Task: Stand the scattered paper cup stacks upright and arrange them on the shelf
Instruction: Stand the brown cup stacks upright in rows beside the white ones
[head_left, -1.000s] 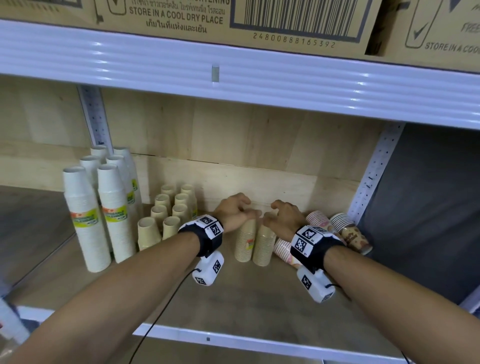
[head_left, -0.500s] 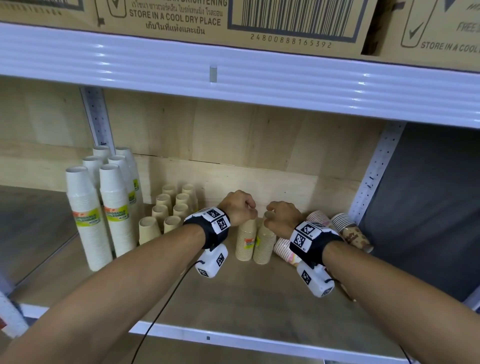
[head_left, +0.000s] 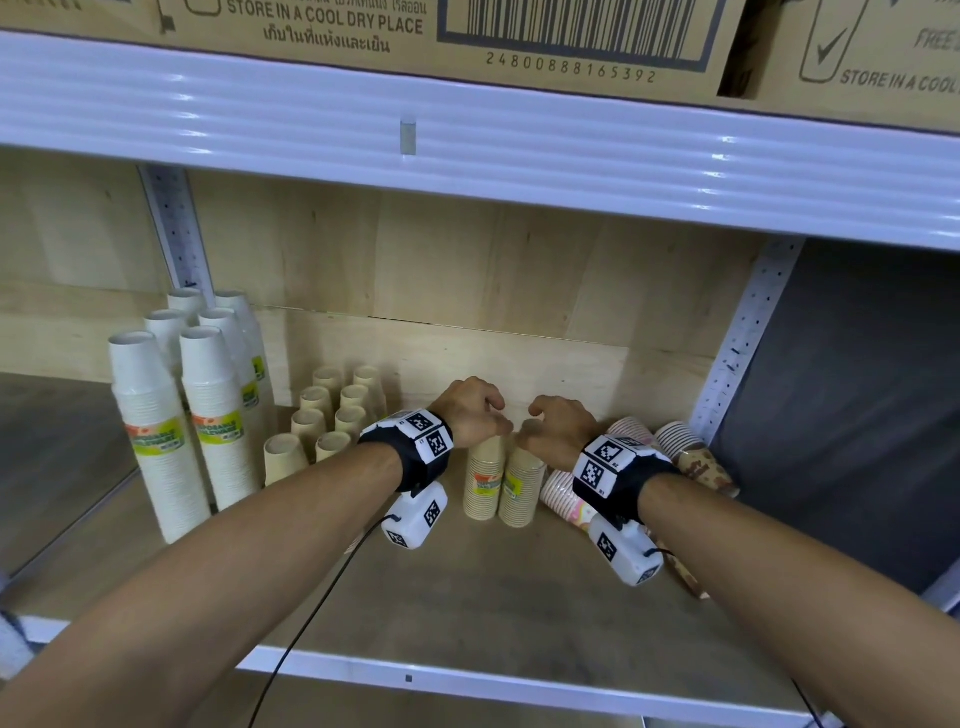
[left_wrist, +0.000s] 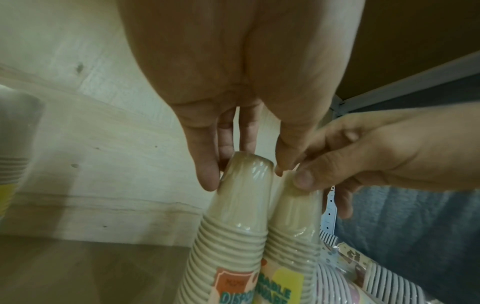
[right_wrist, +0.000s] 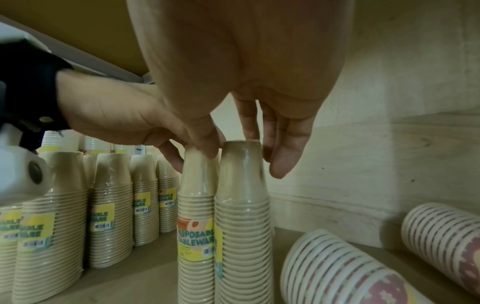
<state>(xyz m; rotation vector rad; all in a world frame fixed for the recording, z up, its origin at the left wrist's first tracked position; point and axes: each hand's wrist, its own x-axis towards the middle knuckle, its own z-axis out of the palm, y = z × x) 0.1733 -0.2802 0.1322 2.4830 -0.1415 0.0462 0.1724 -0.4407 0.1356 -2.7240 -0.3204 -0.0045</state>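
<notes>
Stacks in hand: two tan stacks stand upright, touching side by side, at the centre of the head view, mouths down on the shelf (head_left: 519, 597).
Left hand (head_left: 470, 415): grip narrow, fingertips (left_wrist: 207, 176) and thumb pinch the top of the left tan stack (head_left: 483, 480).
Right hand (head_left: 558, 431): grip narrow, fingers (right_wrist: 283, 162) and thumb curl round the top of the right tan stack (head_left: 519, 491); the two thumbs meet between the tops.
Labels: both stacks carry a yellow and orange label at mid height, under clear wrap.
Tan group (head_left: 332, 415): more short tan stacks stand upright in rows left of centre, near the left wrist.
White stacks (head_left: 208, 415): taller, upright, at the left of the frame, beside the tan group.
Striped stack (head_left: 563, 496): lies on its side just right of the held pair, partly behind the right wrist.
Patterned stack (head_left: 693, 457): also on its side, at the right, by the upright post.
Boxes (head_left: 467, 31): cardboard, on the shelf above, along the top of the frame.
</notes>
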